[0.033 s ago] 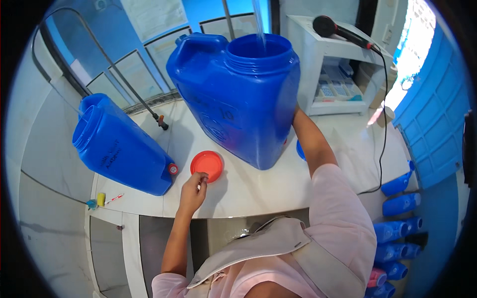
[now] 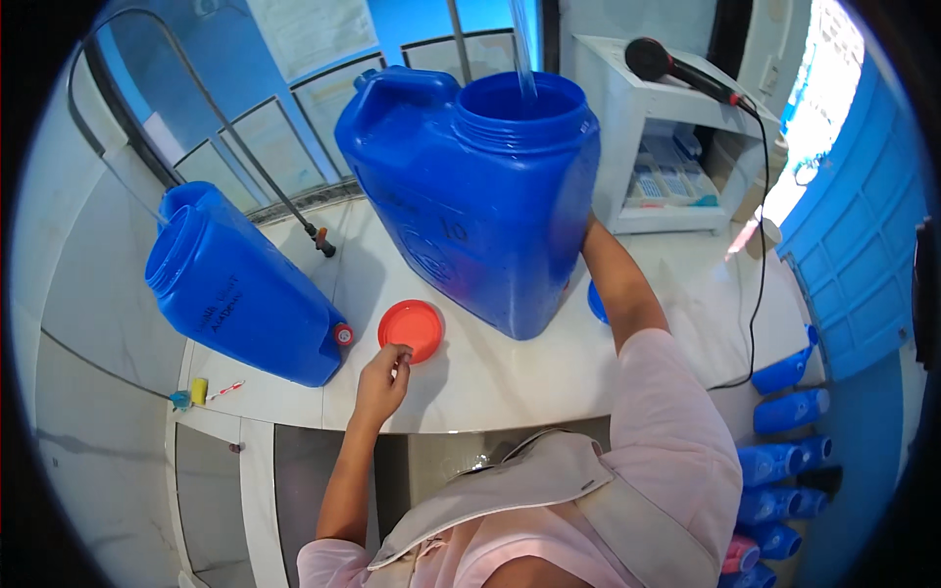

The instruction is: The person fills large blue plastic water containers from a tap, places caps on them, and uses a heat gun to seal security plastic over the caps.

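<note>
A large blue water jug (image 2: 470,206) stands upright on the counter in front of me, its wide threaded mouth uncapped. A stream of water (image 2: 524,49) falls into that mouth. My right forearm reaches behind the jug's right side, and the hand there is hidden. My left hand (image 2: 382,382) is at the near rim of a round red lid (image 2: 410,328) lying on the counter, with thumb and fingers pinched at its edge. A second blue jug (image 2: 245,289), also uncapped, stands to the left with a small red tap cap low on its side.
Behind the right forearm, a blue lid (image 2: 597,304) partly shows. A white shelf (image 2: 642,108) at the back right bears a corded black heat gun or dryer (image 2: 676,71). A bent metal pipe (image 2: 235,137) stands at the left. Several blue jugs (image 2: 792,412) line the floor at right.
The whole view has shifted very slightly. My hands, the lid and the jugs keep the same places relative to each other, and water keeps running.
</note>
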`<action>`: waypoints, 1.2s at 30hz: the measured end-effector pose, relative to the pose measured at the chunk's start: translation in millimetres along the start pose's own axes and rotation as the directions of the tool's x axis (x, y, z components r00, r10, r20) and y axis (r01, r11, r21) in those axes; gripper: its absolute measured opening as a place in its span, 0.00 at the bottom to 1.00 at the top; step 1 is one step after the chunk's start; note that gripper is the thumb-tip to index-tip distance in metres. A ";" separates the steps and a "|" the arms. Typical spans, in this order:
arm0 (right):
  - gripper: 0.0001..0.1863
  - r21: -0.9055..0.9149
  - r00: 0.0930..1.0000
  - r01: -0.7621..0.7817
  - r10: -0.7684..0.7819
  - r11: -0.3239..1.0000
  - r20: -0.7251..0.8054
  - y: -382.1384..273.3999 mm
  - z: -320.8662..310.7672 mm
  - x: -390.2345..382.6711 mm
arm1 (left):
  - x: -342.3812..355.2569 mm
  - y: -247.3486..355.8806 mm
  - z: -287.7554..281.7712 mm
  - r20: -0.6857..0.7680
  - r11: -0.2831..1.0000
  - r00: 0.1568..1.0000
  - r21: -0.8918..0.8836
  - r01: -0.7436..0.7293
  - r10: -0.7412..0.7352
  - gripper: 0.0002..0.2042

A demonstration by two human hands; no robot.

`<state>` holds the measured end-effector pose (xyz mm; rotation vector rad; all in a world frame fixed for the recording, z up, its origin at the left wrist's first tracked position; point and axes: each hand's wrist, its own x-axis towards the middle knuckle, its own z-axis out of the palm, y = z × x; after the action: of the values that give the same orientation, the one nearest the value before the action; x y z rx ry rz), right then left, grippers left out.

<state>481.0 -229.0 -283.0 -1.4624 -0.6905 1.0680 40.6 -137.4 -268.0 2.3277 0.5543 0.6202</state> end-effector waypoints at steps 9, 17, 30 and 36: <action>0.22 0.029 0.995 -0.090 0.091 0.996 -0.037 -12.8 -10.2 -5.3 | 28.5 -9.0 19.6 0.068 0.996 0.998 -0.084 0.018 -0.013 0.06; 0.22 0.037 0.991 -0.124 0.126 0.992 -0.049 -26.2 -4.7 -8.7 | 49.1 2.6 49.5 0.050 0.993 0.992 0.027 -0.116 0.115 0.07; 0.20 0.326 0.946 0.323 -0.301 0.888 -0.120 -49.8 0.6 -103.3 | 93.8 13.6 4.1 -0.577 0.974 0.794 -0.212 0.078 -0.189 0.10; 0.15 -0.212 0.976 0.198 -0.213 0.957 -0.051 -34.8 -39.7 -157.1 | 42.0 -4.5 64.8 -0.231 0.893 0.973 0.442 0.087 0.019 0.14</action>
<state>456.7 -378.1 -214.8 -1.5594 -0.9016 0.7971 109.5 -143.3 -302.8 2.6853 0.9295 0.8214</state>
